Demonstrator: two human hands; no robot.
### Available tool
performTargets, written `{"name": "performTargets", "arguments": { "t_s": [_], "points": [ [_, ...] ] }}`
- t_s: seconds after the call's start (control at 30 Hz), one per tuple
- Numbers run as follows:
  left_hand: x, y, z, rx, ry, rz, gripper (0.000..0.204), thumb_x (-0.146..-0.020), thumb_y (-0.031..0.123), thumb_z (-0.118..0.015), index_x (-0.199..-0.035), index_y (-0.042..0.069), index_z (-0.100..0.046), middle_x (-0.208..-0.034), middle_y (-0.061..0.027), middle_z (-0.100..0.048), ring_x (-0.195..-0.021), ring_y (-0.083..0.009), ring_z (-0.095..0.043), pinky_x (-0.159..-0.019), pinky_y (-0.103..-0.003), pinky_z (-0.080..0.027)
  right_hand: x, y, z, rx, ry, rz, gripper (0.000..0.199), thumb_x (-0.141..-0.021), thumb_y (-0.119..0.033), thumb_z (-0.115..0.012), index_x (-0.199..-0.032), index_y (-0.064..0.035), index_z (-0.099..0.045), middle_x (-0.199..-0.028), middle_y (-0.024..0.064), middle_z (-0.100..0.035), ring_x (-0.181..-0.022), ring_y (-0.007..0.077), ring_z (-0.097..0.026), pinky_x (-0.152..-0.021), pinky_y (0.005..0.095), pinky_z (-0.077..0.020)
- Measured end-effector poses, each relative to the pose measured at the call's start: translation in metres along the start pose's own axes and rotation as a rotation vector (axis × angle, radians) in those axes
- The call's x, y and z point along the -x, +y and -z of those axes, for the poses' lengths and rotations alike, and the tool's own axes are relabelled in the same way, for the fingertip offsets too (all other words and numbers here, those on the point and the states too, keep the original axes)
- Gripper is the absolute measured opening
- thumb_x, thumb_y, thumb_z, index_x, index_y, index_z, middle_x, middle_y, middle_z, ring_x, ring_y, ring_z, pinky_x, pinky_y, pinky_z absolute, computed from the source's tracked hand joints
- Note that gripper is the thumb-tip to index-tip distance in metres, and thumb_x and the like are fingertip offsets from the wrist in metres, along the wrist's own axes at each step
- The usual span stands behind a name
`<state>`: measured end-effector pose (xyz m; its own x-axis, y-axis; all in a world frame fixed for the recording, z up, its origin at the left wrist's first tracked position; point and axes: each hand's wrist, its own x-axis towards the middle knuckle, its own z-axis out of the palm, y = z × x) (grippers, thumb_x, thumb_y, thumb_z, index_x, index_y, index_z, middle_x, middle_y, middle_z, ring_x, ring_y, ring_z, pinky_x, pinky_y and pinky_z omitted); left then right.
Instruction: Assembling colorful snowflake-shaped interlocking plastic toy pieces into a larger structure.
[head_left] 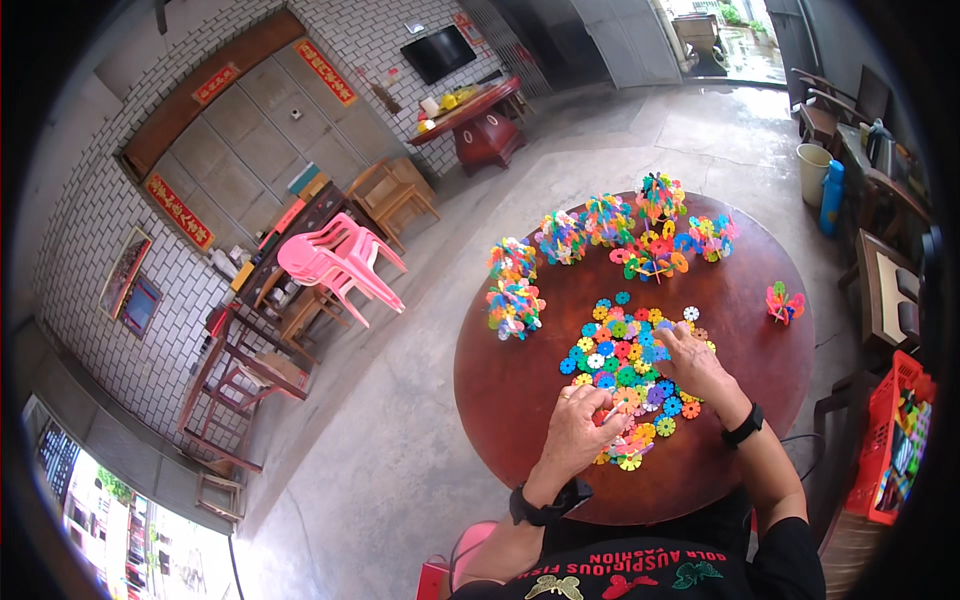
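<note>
A pile of colourful plastic snowflake discs with notched rims lies on a round reddish-brown table. At the near left of this pile, my left hand is closed with thumb and fingers around red and white snowflake discs; how many it holds is partly hidden. My right hand reaches over the right side of the pile. Its fingers bend down toward the discs, spread a little apart, and nothing shows clearly between them. Black bands circle both wrists.
Several finished balls of joined discs stand along the table's far and left edge. A small pink cluster sits at the right. Beside the table are a red crate and a blue flask. Pink chairs stand farther left.
</note>
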<state>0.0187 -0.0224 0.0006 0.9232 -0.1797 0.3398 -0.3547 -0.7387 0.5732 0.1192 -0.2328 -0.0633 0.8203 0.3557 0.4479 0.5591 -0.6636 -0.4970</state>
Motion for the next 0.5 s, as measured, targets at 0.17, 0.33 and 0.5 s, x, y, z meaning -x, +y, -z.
{"name": "performTargets", "arguments": {
  "t_s": [0.17,0.33,0.5],
  "points": [
    [-0.003,0.004,-0.002,0.006,-0.037,-0.025,0.032,-0.072,0.031,-0.073,-0.086,0.004,-0.062,-0.085,-0.0080,-0.061,-0.090,-0.0279,-0.053,-0.081,-0.039,-0.044,-0.004,-0.054,0.054,-0.251,-0.201,0.287,0.023,-0.086,-0.026,-0.063,-0.091,-0.0043,-0.059,-0.074,0.0142,-0.058,-0.079,0.0339,-0.060,-0.067,0.0447,-0.0466],
    [-0.001,0.010,-0.005,-0.002,-0.063,-0.083,0.034,-0.071,0.032,-0.076,-0.087,0.005,-0.063,-0.087,-0.0078,-0.062,-0.090,-0.0288,-0.054,-0.081,-0.039,-0.044,0.009,-0.082,0.073,-0.113,-0.246,0.224,0.034,-0.083,-0.036,-0.066,-0.083,-0.0038,-0.057,-0.077,0.0130,-0.059,-0.072,0.0332,-0.060,-0.064,0.0447,-0.0470],
    [0.005,0.014,-0.001,0.027,-0.075,-0.144,0.030,-0.068,0.022,-0.077,-0.090,0.006,-0.063,-0.087,-0.0072,-0.062,-0.091,-0.0294,-0.055,-0.082,-0.040,-0.044,0.015,-0.091,0.073,-0.197,-0.170,0.382,0.027,-0.083,-0.032,-0.065,-0.086,-0.0066,-0.056,-0.081,0.0093,-0.055,-0.075,0.0295,-0.059,-0.062,0.0416,-0.0469]
  ]
}}
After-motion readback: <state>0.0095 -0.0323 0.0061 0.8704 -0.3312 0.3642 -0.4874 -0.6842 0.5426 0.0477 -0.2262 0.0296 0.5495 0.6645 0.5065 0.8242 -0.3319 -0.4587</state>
